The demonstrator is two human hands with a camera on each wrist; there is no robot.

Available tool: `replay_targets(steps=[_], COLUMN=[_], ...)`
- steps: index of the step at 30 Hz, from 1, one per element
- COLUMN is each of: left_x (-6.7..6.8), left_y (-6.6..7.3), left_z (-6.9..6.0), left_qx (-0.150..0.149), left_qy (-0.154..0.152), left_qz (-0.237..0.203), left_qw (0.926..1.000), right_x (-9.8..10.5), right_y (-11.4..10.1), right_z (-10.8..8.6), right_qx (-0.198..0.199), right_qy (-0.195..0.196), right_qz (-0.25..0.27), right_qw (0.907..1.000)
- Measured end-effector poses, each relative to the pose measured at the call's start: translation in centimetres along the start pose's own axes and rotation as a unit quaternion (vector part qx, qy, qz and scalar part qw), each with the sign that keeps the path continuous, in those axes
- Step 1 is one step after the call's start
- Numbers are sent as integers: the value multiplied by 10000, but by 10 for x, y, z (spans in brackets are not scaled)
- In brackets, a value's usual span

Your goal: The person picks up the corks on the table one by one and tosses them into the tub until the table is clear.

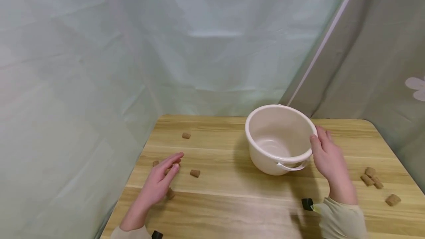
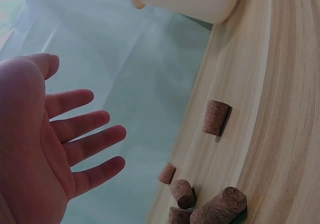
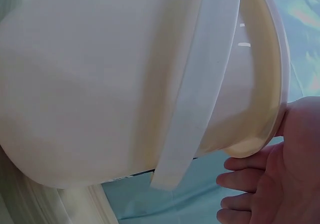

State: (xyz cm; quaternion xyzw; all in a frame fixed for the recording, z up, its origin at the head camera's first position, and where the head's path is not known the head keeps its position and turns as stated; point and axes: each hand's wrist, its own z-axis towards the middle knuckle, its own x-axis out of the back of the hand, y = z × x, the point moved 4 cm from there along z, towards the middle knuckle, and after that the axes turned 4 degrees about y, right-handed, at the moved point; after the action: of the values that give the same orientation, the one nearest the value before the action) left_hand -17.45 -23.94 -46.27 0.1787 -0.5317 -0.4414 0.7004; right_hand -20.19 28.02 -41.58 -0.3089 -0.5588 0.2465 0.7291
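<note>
The left arm (image 1: 135, 213) slants from the near left toward far right, its left hand (image 1: 158, 182) holding nothing, fingers extended and parted. From the near right, the right arm (image 1: 343, 191) angles toward far left; its right hand (image 1: 329, 158) grips, thumb opposing the fingers.

In the head view, the left hand (image 1: 157, 182) partly hid corks (image 1: 155, 163) beneath it; in its wrist view, two corks below it were cut off by the bottom edge. At the right hand (image 3: 300, 164), the bucket (image 3: 100, 84) overran the wrist view's top and left edges.
</note>
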Motion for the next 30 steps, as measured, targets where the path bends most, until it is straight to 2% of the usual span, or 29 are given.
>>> replay_targets(steps=[14,21,26,30], left_x=[5,6,7,10], left_y=[0,-2,-5,-9], left_z=[4,3,3,5], left_qx=[-63,43,86,253], left_qy=[-35,-80,-185,-295], left_qz=[175,209,530,765], left_qw=[9998,9997,9984,9963], right_x=[-16,-21,-24,-27], right_y=[-16,-22,-24,-28], right_z=[-1,-1,-4,-5], right_qx=[301,480,513,546], right_qy=[146,24,-22,-56], right_qz=[265,201,197,153], right_qw=[9991,9986,9985,9984])
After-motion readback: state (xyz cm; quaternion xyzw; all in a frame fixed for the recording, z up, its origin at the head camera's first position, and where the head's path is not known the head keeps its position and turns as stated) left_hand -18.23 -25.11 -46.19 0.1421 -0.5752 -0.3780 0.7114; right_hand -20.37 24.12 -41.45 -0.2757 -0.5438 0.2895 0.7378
